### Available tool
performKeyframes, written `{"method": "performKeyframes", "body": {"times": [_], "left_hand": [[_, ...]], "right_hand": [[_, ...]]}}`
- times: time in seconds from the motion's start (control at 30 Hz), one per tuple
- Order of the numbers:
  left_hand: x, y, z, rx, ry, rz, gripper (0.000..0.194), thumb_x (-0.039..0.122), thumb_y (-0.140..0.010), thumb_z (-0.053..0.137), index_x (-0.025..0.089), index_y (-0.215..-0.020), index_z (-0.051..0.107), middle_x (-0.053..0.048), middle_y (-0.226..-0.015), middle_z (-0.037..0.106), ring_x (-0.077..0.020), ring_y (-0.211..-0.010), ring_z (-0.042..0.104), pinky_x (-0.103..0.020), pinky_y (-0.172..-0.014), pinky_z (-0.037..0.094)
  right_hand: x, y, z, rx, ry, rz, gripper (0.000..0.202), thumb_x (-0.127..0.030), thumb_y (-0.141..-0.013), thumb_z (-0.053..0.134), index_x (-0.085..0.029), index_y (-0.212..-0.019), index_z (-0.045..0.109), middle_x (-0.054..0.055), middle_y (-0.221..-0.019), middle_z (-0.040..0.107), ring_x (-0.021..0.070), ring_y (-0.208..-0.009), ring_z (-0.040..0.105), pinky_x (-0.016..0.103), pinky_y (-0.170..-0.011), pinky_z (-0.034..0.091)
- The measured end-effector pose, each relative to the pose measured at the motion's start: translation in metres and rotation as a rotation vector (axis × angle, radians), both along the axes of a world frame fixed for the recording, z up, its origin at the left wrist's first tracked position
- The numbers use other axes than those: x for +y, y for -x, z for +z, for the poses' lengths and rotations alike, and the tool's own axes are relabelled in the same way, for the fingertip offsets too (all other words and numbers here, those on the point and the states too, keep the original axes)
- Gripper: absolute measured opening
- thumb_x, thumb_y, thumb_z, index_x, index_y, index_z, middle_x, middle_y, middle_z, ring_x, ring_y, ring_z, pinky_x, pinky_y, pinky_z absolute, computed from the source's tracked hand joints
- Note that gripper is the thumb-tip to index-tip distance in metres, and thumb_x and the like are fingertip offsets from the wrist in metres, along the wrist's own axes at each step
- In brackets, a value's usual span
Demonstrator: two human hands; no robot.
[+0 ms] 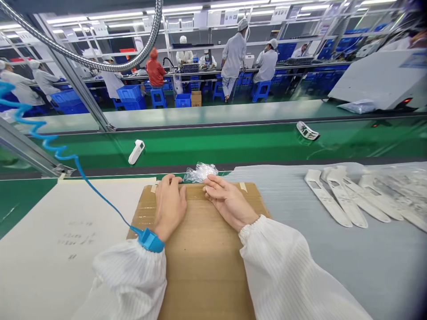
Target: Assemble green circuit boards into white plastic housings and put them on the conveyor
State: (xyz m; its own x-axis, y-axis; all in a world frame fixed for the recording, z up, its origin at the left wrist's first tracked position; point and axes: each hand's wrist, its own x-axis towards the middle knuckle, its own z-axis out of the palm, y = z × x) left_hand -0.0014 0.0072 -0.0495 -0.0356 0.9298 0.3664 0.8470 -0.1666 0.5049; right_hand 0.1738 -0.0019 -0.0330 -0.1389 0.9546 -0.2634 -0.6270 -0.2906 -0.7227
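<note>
A brown cardboard sheet lies in front of me, taped at its far corners. My left hand rests on its far left part, palm down; the fingers are slightly bent and the thumb stands apart, with nothing visible in it. A blue wrist strap circles that wrist. Over the far right part of the cardboard is my right hand, turned on its side with fingers stretched out and holding nothing visible. Its fingertips are nearest to a crumpled clear plastic bag just beyond the cardboard edge.
Several white plastic housings lie on grey foam at right. A green conveyor belt carries a white handheld part and a white shell. The strap's blue coiled cord hangs at left, over white paper.
</note>
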Motion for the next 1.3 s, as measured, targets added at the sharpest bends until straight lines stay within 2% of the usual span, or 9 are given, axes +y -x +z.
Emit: {"method": "performKeyframes", "body": {"times": [0.1,0.2,0.37,0.6,0.9,1.1,1.3], "left_hand": [[0.000,0.002,-0.002,-0.038,-0.040,-0.051,0.019,0.019,-0.088,0.052,0.016,-0.104,0.062,-0.014,-0.119,0.058,-0.0297,-0.118,0.055,-0.049,-0.103,0.044],[0.004,0.009,0.001,-0.093,-0.054,-0.004,0.015,0.018,-0.087,0.054,0.016,-0.100,0.061,-0.013,-0.114,0.061,-0.0282,-0.114,0.057,-0.047,-0.103,0.045],[0.006,0.012,0.003,-0.140,-0.057,0.072,0.012,0.018,-0.086,0.055,0.019,-0.096,0.061,-0.010,-0.110,0.062,-0.0274,-0.110,0.058,-0.047,-0.101,0.045],[0.005,0.010,0.003,-0.141,-0.034,0.074,0.013,0.017,-0.085,0.056,0.017,-0.098,0.061,-0.012,-0.111,0.062,-0.0275,-0.111,0.057,-0.047,-0.102,0.045],[0.005,0.011,0.002,-0.142,-0.050,0.060,0.013,0.018,-0.086,0.055,0.018,-0.097,0.061,-0.011,-0.110,0.062,-0.0275,-0.111,0.058,-0.047,-0.100,0.046],[0.005,0.011,0.003,-0.149,-0.053,0.065,0.011,0.017,-0.085,0.055,0.018,-0.095,0.060,-0.010,-0.107,0.062,-0.0272,-0.109,0.058,-0.047,-0.100,0.046],[0.004,0.010,0.004,-0.155,-0.046,0.060,0.011,0.017,-0.085,0.055,0.018,-0.095,0.060,-0.010,-0.109,0.062,-0.0273,-0.109,0.057,-0.047,-0.100,0.046]], "right_hand": [[-0.001,-0.001,0.000,-0.008,-0.002,0.000,0.043,-0.001,-0.057,0.082,-0.020,-0.095,0.070,0.002,-0.105,0.067,0.0118,-0.090,0.063,0.025,-0.088,0.050],[-0.001,-0.001,0.001,-0.025,-0.002,-0.008,0.046,0.001,-0.055,0.082,-0.020,-0.094,0.070,0.002,-0.104,0.067,0.0118,-0.092,0.064,0.023,-0.090,0.050],[-0.001,-0.002,0.000,-0.042,-0.008,-0.002,0.039,-0.005,-0.061,0.082,-0.021,-0.095,0.070,0.002,-0.106,0.066,0.0121,-0.093,0.063,0.025,-0.092,0.051],[-0.002,-0.001,0.001,-0.056,-0.004,-0.005,0.044,0.002,-0.056,0.080,-0.021,-0.092,0.071,0.001,-0.102,0.068,0.0119,-0.091,0.064,0.024,-0.089,0.052],[-0.002,0.000,0.002,-0.060,0.011,-0.004,0.038,-0.003,-0.061,0.083,-0.020,-0.093,0.071,0.003,-0.104,0.067,0.0124,-0.098,0.061,0.024,-0.093,0.049],[-0.001,-0.001,0.001,-0.051,0.005,0.020,0.040,-0.004,-0.060,0.082,-0.020,-0.094,0.070,0.001,-0.102,0.066,0.0104,-0.085,0.061,0.024,-0.083,0.050],[-0.001,-0.002,0.002,-0.028,0.011,0.020,0.040,-0.004,-0.059,0.082,-0.019,-0.093,0.070,0.001,-0.100,0.066,0.0089,-0.084,0.060,0.020,-0.078,0.049]]}}
